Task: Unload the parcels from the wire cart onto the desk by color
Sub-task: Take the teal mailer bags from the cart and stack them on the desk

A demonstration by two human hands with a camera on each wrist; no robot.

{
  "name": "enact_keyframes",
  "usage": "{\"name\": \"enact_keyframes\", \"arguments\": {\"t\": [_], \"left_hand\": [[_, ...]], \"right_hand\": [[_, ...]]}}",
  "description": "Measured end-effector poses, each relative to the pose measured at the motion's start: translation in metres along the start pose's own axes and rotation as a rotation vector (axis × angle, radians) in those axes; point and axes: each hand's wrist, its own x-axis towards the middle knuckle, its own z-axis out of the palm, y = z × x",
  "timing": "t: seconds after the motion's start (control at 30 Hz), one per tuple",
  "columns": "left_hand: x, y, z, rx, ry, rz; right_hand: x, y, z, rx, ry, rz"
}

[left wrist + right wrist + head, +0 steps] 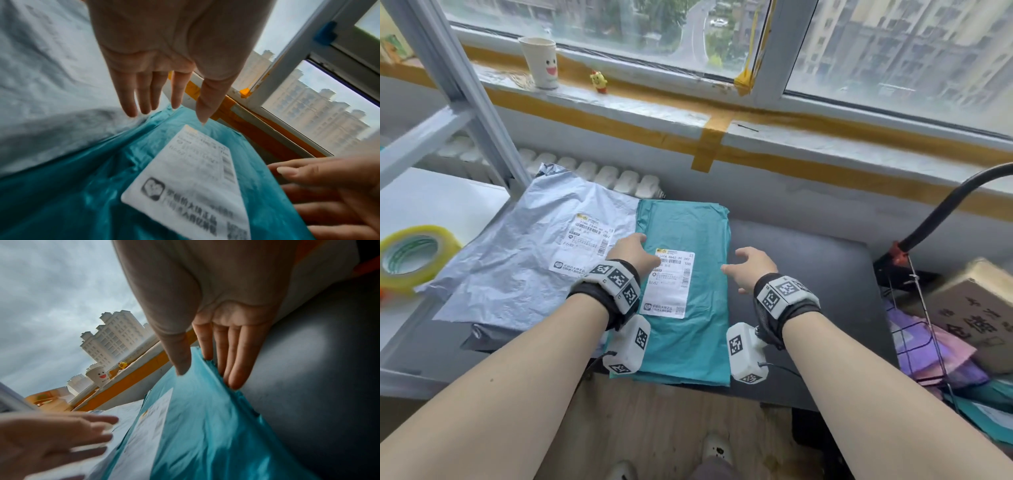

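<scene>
A teal parcel point(698, 233) with a white label lies flat on the dark grey desk point(808, 274). Its left edge overlaps a grey parcel point(517, 253) beside it. My left hand point(631, 251) hovers over the seam between the two parcels, fingers straight and spread point(164, 107). My right hand point(750, 267) is at the teal parcel's right edge. There its straight fingertips point(234, 378) touch the edge of the teal parcel point(205, 418) and the thumb hangs above it. Neither hand holds anything. The wire cart point(921, 308) stands at the right.
The cart holds a cardboard box point(976, 308), purple parcels point(928, 346) and more teal ones below. A tape roll point(410, 257) sits on the white shelf at left. A paper cup point(541, 63) and a yellow chick figure point(598, 81) stand on the windowsill.
</scene>
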Motion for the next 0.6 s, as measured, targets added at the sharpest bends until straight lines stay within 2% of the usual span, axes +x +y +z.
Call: {"name": "enact_keyframes", "arguments": {"t": [0.13, 0.3, 0.47, 0.6], "left_hand": [[-0.009, 0.037, -0.002, 0.02, 0.017, 0.177], [-0.027, 0.095, 0.036, 0.005, -0.122, 0.407], [-0.072, 0.146, 0.09, 0.021, -0.274, 0.529], [-0.112, 0.18, 0.13, 0.069, -0.344, 0.603]], "right_hand": [[-0.023, 0.012, -0.032, -0.061, 0.107, -0.014], [-0.066, 0.055, -0.068, -0.01, 0.2, 0.054], [-0.107, 0.118, -0.11, 0.111, 0.275, 0.122], [-0.14, 0.172, -0.143, 0.264, 0.3, 0.168]]}}
